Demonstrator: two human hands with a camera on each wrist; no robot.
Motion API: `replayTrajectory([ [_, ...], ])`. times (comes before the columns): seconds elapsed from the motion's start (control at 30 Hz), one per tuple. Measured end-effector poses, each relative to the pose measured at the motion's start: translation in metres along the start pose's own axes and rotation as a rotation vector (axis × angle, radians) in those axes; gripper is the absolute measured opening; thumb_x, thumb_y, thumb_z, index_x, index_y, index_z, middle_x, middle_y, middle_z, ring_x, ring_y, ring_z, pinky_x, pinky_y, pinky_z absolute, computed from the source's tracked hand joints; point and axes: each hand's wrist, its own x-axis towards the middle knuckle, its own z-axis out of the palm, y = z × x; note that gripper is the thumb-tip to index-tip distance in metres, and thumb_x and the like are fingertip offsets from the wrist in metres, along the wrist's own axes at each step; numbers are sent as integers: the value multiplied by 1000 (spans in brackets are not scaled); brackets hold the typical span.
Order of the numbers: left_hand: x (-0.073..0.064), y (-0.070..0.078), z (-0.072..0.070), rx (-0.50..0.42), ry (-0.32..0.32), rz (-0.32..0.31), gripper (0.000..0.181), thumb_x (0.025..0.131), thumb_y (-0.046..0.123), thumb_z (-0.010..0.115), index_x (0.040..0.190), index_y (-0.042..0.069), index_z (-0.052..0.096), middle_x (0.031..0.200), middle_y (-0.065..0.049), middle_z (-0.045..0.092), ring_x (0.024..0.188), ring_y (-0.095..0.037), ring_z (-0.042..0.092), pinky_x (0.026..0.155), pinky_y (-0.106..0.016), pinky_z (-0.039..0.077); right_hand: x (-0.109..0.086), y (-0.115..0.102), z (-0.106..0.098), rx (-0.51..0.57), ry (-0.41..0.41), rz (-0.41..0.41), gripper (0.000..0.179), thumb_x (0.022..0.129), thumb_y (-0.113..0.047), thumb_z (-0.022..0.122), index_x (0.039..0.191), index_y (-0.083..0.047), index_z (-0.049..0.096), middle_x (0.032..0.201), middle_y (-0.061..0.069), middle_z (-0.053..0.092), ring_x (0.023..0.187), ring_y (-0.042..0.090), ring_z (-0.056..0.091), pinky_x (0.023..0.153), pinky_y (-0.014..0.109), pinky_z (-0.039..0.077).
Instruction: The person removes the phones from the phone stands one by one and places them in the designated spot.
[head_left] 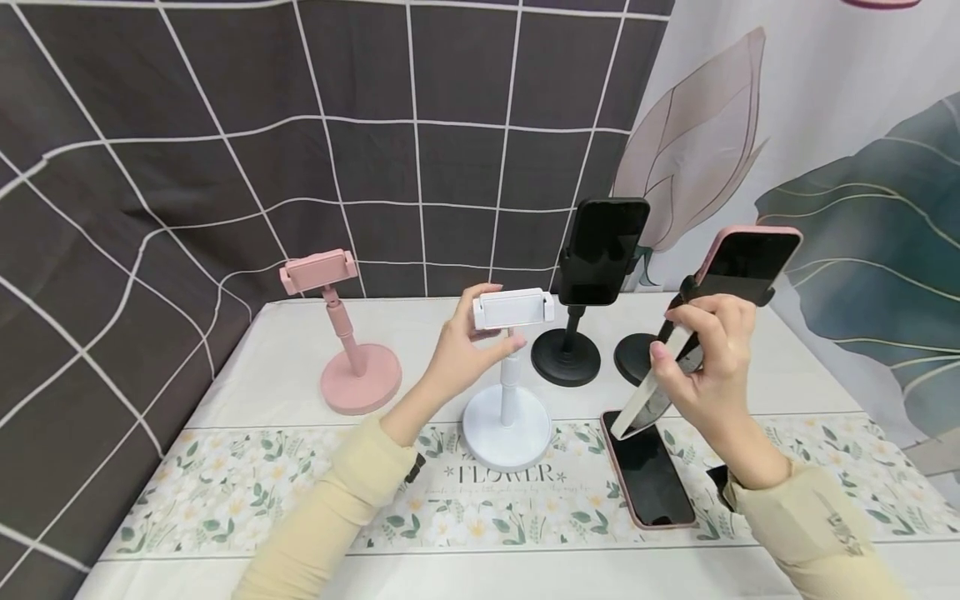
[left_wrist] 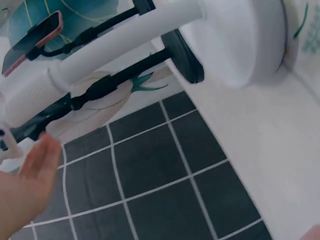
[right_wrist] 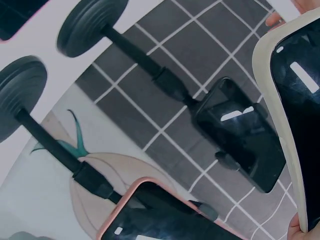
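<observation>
A white phone stand [head_left: 507,425] stands upright at the middle of the table, its clamp [head_left: 513,309] without a phone. My left hand [head_left: 459,350] grips around the left end of this clamp, thumb in front below it and fingertips at its upper corner. In the left wrist view, the white pole [left_wrist: 125,42] passes close above the fingers. My right hand [head_left: 712,367] holds a phone in a cream case [right_wrist: 295,125] by its edges, tilted, its screen showing in the right wrist view. A phone in a pink case [head_left: 651,479] lies face up beneath it.
A pink phone stand [head_left: 360,379] with no phone stands at the left. Behind my right hand, one black stand [head_left: 566,358] bears a black phone [head_left: 603,250]; another black stand [head_left: 633,357] bears a pink-cased phone [head_left: 746,258]. A floral strip [head_left: 247,492] crosses the white table; a dark grid cloth [head_left: 465,167] hangs behind.
</observation>
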Motion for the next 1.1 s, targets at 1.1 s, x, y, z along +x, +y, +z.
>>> replayTrajectory([
  [1.1, -3, -26, 25, 49, -178, -187, 55, 89, 17, 65, 133, 11, 32, 86, -17, 70, 80, -23, 71, 83, -29, 54, -35, 54, -65, -383, -613, -84, 57, 97, -52, 30, 91, -4, 59, 82, 16, 49, 77, 40, 42, 65, 50, 33],
])
